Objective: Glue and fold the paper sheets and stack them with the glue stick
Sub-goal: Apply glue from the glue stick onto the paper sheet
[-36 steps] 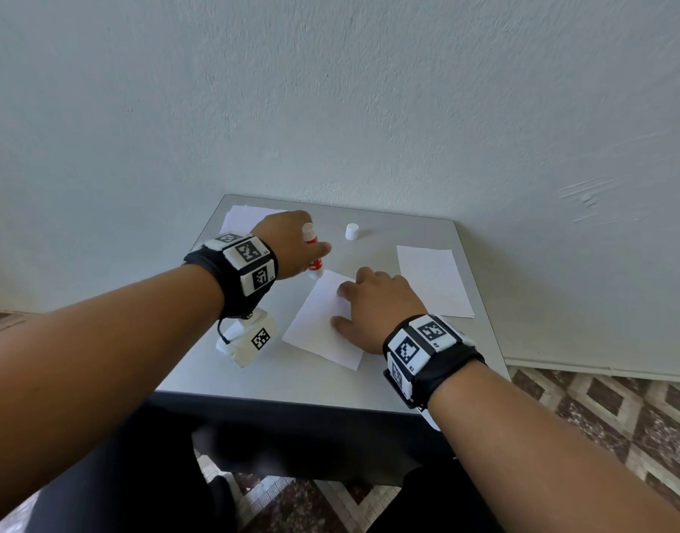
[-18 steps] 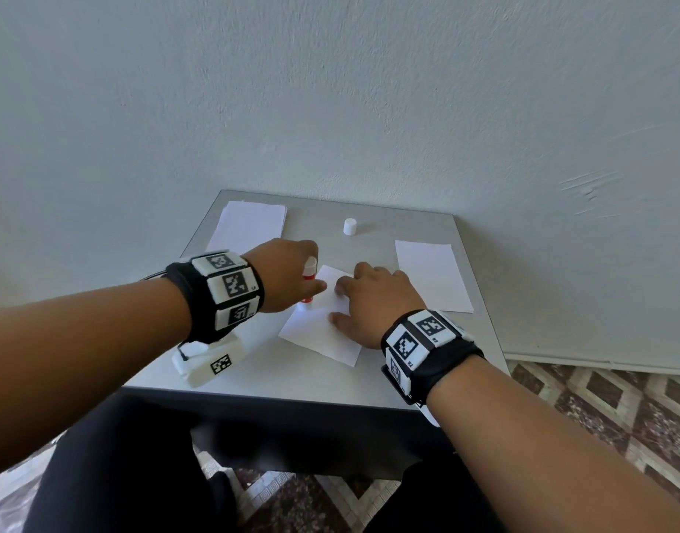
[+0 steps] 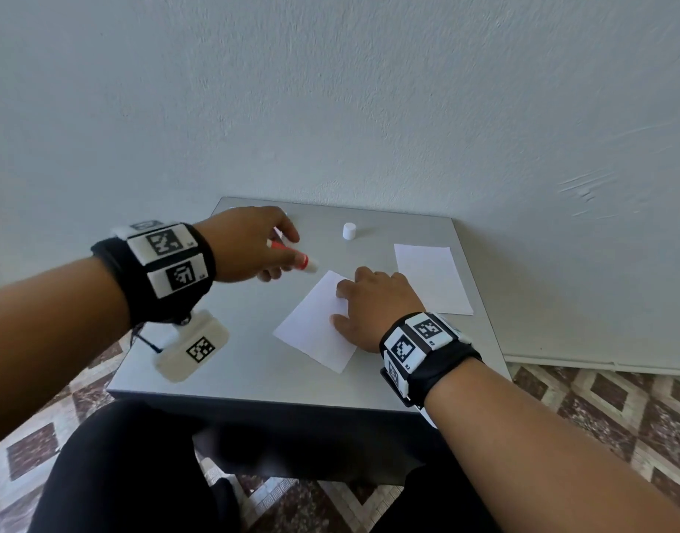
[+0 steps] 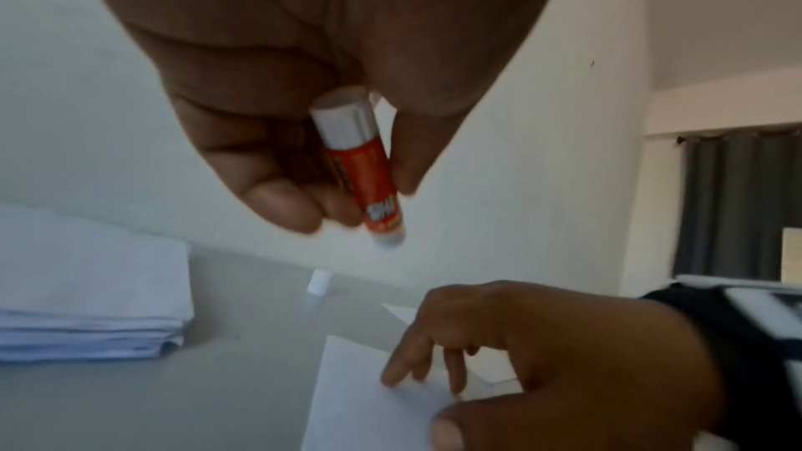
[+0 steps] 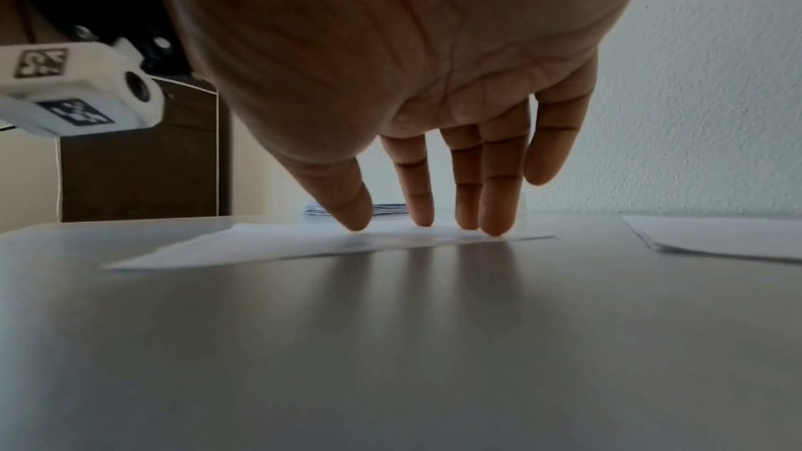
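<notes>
Glue stick (image 3: 292, 256) uncapped, clenched in the left hand's (image 3: 246, 244) grip above the tabletop (image 3: 253, 378).
Its long axis points toward 4 o'clock at the paper sheet (image 3: 311, 325), which the right hand (image 3: 373, 305) pins with straight fingers; the tip seems just clear of the near corner.

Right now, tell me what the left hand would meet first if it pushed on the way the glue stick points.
Probably the far corner of the paper sheet that the right hand pins down; depth is unclear.
</notes>
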